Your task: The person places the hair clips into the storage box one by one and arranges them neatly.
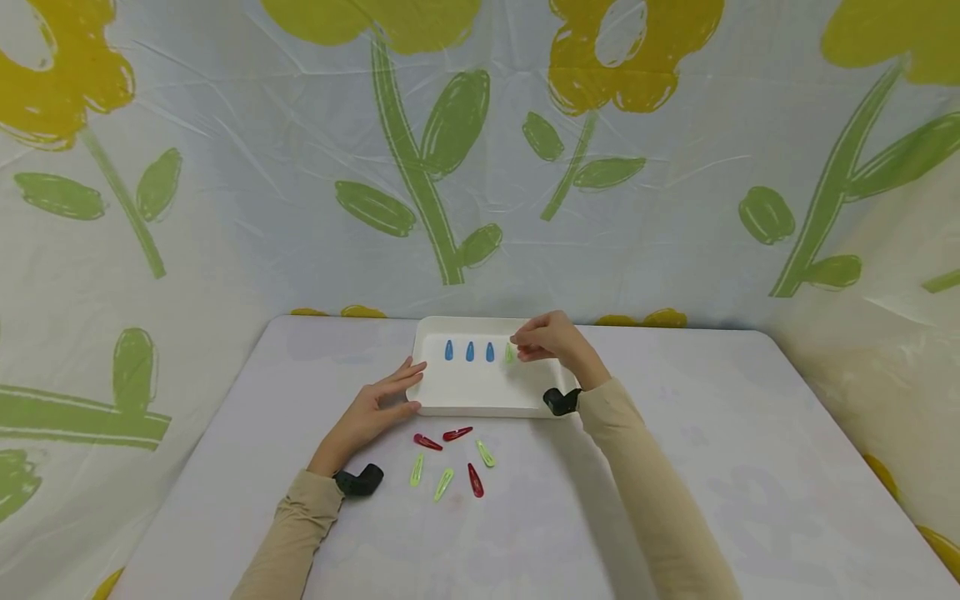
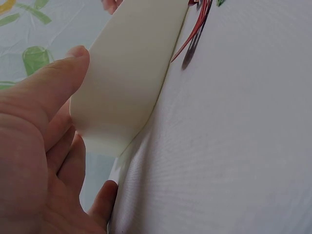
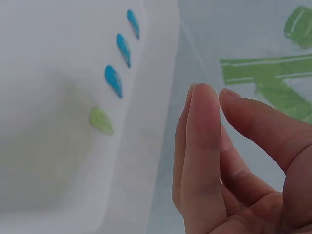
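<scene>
Across the back of a white tray [image 1: 480, 387] runs a row of three blue hair clips [image 1: 470, 351] and one light green hair clip [image 1: 509, 352]. My right hand [image 1: 553, 340] hovers just beside the green clip over the tray's back right part. In the right wrist view, its thumb and forefinger stand close together with a small gap and nothing between them, and the green clip [image 3: 101, 120] lies apart from them on the tray. At the tray's left side, my left hand [image 1: 372, 410] touches the rim near the front corner with fingers extended.
In front of the tray, red hair clips [image 1: 476, 481] and light green hair clips [image 1: 443, 484] lie scattered on the white table [image 1: 750, 467]. A flower-patterned sheet [image 1: 285, 167] hangs behind the table. Each wrist wears a black camera mount [image 1: 360, 481].
</scene>
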`<state>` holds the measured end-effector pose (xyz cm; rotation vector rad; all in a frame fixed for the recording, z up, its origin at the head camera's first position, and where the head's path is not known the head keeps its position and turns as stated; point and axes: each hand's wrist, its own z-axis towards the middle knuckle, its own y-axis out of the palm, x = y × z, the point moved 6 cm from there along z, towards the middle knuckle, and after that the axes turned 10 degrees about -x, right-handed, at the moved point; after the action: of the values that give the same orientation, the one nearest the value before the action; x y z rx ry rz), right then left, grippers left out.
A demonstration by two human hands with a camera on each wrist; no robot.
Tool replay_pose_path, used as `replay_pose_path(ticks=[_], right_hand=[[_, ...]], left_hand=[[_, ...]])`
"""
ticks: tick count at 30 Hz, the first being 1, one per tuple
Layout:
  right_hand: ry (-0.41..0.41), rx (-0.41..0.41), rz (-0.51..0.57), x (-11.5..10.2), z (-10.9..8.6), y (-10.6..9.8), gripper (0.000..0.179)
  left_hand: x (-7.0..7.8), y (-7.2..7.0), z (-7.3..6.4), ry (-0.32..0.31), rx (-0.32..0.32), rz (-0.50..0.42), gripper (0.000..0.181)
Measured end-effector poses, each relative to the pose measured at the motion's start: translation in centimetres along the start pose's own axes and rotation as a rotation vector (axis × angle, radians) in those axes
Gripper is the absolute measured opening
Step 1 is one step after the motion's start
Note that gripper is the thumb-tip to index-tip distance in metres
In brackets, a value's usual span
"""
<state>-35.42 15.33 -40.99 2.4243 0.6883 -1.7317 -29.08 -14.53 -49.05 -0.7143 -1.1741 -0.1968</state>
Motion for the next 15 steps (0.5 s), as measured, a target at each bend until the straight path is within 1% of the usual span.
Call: replay_pose_path(ticks=[5,6,8,12,13,15], right_hand=[[-0.104,-0.005,-0.057,-1.2,-1.6,1.1,0.026],[-0.127,-0.004,-0.07,-1.4,-1.9,1.3,0.026],[-0.174,-0.005,-0.098,-1.7,-2.7,1.9,0.027],[-0.257,-0.002,-0.15,-2.4,-4.3,3.0,0.022],[-0.275,0.001,-0.164,-2.6,-4.7,3.3,0.021],[-0.307,0.006,-0.197,-2.9,-5.4,3.9,0.016]], left_hand=[[0.0,0.0,0.0,-0.007,0.005,-0.003,0.057],[0.4,0.0,-0.1,-0.012,0.006,-0.008,0.056],[0.4,0.1,-0.1,-0.014,0.007,-0.011,0.056],[0.4,0.0,0.0,-0.025,0.007,-0.009,0.056],[-0.1,0.0,0.0,-0.017,0.006,-0.004,0.056],[-0.1,0.0,0.0,-0.018,0.005,0.0,0.056]])
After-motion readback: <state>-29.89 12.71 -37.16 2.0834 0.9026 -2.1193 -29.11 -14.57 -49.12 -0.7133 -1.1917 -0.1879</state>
